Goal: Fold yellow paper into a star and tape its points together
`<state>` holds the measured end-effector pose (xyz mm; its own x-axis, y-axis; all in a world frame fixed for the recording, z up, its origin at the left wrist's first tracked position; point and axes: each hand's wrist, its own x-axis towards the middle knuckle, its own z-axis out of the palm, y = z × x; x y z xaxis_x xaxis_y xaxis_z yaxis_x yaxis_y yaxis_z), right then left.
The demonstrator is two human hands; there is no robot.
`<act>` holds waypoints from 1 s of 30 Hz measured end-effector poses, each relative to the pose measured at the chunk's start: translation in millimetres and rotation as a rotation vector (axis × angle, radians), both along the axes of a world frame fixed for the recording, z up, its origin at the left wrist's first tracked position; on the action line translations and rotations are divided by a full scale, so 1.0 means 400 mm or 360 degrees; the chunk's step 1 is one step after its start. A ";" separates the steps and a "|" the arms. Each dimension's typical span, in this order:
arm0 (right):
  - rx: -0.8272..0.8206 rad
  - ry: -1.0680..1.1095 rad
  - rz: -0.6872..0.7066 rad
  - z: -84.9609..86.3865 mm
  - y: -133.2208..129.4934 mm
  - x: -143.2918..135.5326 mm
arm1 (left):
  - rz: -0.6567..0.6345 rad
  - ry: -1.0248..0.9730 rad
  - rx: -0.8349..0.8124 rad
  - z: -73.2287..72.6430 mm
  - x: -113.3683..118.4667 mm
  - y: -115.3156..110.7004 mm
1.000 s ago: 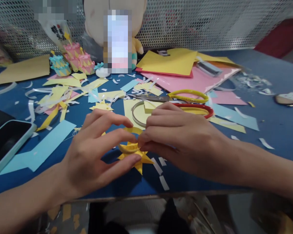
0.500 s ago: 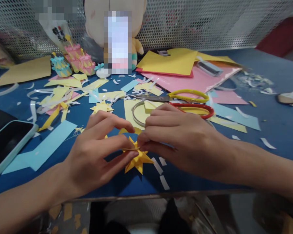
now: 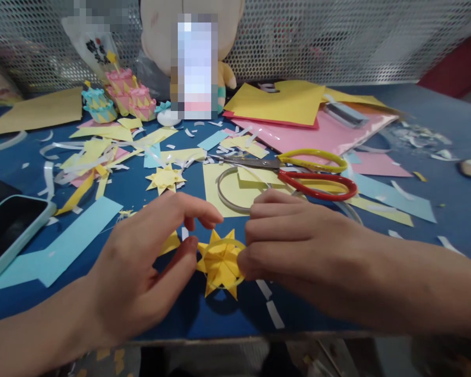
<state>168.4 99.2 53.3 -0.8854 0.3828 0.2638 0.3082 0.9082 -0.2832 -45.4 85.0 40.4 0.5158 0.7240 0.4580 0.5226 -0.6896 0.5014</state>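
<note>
A folded yellow paper star (image 3: 215, 262) lies near the table's front edge between my hands. Over it shows a thin pale-yellow ring (image 3: 224, 241), apparently a paper strip bent into a loop. My right hand (image 3: 298, 241) pinches the ring's right side between thumb and forefinger. With thumb and forefinger apart, my left hand (image 3: 149, 262) is close to the star's left points and holds nothing. Under its palm a bit of yellow paper (image 3: 169, 244) is partly hidden. Just beyond the left hand rests a paler yellow paper star (image 3: 165, 179).
Scissors (image 3: 316, 178) with yellow and red handles lie beyond my right hand, by a roll of tape (image 3: 220, 191). A phone (image 3: 21, 222) is at the left. Paper strips and scraps are scattered about; small paper cakes (image 3: 129, 97) stand at the back.
My left fingers have let go of the thin yellow strip and spread apart. It now shows as a round ring over the star, held by my right hand alone.
</note>
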 end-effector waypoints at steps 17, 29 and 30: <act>-0.0106 0.0001 -0.0007 -0.014 0.007 -0.003 | -0.0176 0.0289 -0.0161 0.006 0.001 -0.009; -0.0212 0.0019 -0.0019 -0.029 0.008 -0.002 | -0.0116 0.0172 -0.0138 -0.017 0.007 -0.017; -0.0209 0.0029 -0.0021 -0.032 0.007 -0.002 | -0.0102 0.0189 -0.0123 -0.020 0.006 -0.019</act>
<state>167.8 101.9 40.5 -0.8755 0.4269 0.2264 0.3139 0.8586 -0.4052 -43.1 77.3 32.4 0.6093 0.7185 0.3354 0.5373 -0.6852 0.4917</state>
